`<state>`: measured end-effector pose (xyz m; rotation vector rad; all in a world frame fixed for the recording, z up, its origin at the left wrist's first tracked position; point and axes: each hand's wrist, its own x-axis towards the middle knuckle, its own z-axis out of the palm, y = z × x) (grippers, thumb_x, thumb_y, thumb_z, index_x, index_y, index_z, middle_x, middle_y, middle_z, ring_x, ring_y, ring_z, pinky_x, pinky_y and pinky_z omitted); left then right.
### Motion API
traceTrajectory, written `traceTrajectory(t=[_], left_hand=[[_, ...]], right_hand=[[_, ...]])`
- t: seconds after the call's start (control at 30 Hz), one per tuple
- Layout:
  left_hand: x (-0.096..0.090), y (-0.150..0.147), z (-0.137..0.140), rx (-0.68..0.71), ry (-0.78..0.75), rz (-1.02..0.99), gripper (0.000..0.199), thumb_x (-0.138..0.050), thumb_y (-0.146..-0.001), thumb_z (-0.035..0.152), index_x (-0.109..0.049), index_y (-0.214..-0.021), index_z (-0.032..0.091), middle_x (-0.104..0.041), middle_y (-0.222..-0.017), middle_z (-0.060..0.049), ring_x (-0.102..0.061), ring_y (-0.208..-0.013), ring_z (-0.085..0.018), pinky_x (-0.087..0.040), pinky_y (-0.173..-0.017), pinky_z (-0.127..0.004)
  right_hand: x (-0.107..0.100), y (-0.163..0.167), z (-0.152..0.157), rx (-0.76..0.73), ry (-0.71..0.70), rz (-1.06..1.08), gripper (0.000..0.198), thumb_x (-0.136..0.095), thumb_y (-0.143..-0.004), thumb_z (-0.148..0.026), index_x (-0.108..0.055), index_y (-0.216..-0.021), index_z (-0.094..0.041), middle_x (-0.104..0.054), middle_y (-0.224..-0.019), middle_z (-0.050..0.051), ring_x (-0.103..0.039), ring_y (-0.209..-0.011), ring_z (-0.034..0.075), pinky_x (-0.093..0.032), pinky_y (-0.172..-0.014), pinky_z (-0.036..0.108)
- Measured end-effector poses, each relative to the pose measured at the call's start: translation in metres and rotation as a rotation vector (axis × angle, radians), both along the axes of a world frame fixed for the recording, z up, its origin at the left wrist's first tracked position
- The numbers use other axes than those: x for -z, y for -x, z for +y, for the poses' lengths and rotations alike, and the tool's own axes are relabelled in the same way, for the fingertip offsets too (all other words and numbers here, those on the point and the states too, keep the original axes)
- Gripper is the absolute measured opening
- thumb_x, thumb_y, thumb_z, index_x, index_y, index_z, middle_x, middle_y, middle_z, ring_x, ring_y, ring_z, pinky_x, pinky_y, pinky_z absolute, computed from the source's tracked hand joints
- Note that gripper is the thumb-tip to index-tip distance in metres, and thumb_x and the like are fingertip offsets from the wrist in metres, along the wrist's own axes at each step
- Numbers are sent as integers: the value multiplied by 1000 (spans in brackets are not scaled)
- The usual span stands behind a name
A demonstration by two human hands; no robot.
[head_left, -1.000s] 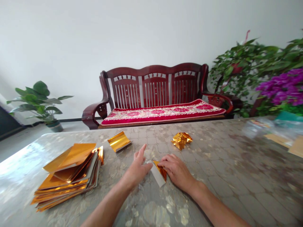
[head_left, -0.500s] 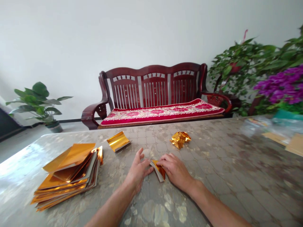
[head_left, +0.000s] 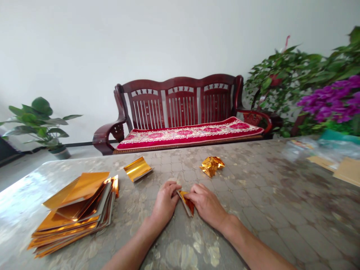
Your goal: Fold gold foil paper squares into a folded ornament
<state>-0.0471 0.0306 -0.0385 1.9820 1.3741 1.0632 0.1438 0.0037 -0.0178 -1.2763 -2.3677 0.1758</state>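
Observation:
A small folded piece of gold foil paper (head_left: pixel 186 203) lies on the table between my hands, its pale edge toward the left and its shiny side toward the right. My right hand (head_left: pixel 207 204) pinches its right side with bent fingers. At its upper left corner, the thumb and curled fingers of my left hand (head_left: pixel 165 200) close on the paper. The exact grip of the left fingertips is partly hidden. Beyond my hands sit a folded gold foil piece (head_left: pixel 212 166) with several points and a curled gold sheet (head_left: pixel 137 169).
A tall, uneven stack of gold foil sheets (head_left: pixel 70 221) stands at the left of the patterned table (head_left: pixel 253 210). Clear plastic bags (head_left: pixel 300 147) and brown cardboard (head_left: pixel 347 170) lie at the far right. A wooden bench (head_left: pixel 180 101) is behind the table, with plants on either side.
My left hand has gone from spread fingers beside the paper to closed fingers at its upper left corner. The right hand keeps its pinch. The view has shifted slightly.

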Motion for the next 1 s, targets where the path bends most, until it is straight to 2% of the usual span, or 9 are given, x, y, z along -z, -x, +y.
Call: traceTrajectory(t=[0.1,0.2,0.3,0.47,0.6,0.67,0.8,0.9,1.0], left_hand=[[-4,3,1,46,-12,62,19,-62,-78,7,-75,-87,19,-66,-106,-7,-63,-99,-20,-48,-92,-34],[-12,5,3,119,-5,109,15,-62,-82,13,-74,-82,21,-67,-100,-5,-62,-99,-19,-46,-92,-32],[-23,2,7,159,13,197,13,-61,-82,15,-73,-77,20,-66,-93,-3,-62,-94,-18,-46,-87,-28],[-35,-7,9,139,47,322,10,-62,-77,13,-68,-71,19,-63,-79,-2,-60,-85,-18,-43,-75,-26],[-32,-8,5,88,76,342,9,-63,-76,16,-67,-84,20,-63,-87,-2,-60,-83,-17,-43,-73,-26],[-27,-7,3,61,90,329,16,-64,-77,18,-66,-93,20,-63,-91,-2,-60,-83,-17,-43,-74,-27],[-16,-5,1,30,79,251,26,-61,-78,15,-61,-104,20,-61,-93,-1,-59,-82,-16,-45,-76,-27],[-14,-3,-2,16,50,210,21,-59,-80,13,-61,-99,21,-60,-94,-1,-59,-79,-15,-46,-74,-27],[-15,0,-5,77,-11,218,12,-55,-85,15,-65,-87,22,-59,-98,-2,-60,-86,-16,-47,-78,-27]], right_hand=[[1,0,1,1,15,19,25,-52,-97,-18,-72,-107,-29,-62,-88,1,-55,-89,16,-41,-76,25],[4,0,3,-5,36,45,26,-52,-97,-17,-73,-105,-28,-63,-87,1,-57,-89,16,-42,-77,25],[7,-3,7,0,75,98,27,-52,-95,-15,-75,-103,-28,-66,-88,2,-59,-90,16,-43,-78,25],[1,-11,8,45,178,209,32,-47,-94,-14,-71,-110,-24,-72,-97,3,-64,-93,17,-44,-80,26],[-8,-11,-1,79,200,253,31,-45,-95,-20,-67,-117,-22,-71,-110,5,-63,-102,18,-43,-88,28],[-9,-9,-7,89,187,231,27,-55,-91,-23,-66,-115,-22,-69,-106,6,-61,-100,20,-43,-87,29],[-6,-5,-13,80,147,199,27,-59,-83,-12,-64,-108,-21,-63,-103,4,-57,-101,19,-43,-88,28],[-3,-7,-12,82,104,190,17,-59,-85,-10,-65,-95,-22,-60,-101,3,-55,-100,18,-42,-86,28],[-3,-10,-13,65,43,125,14,-57,-91,-15,-67,-86,-22,-60,-94,2,-54,-94,18,-42,-82,28]])
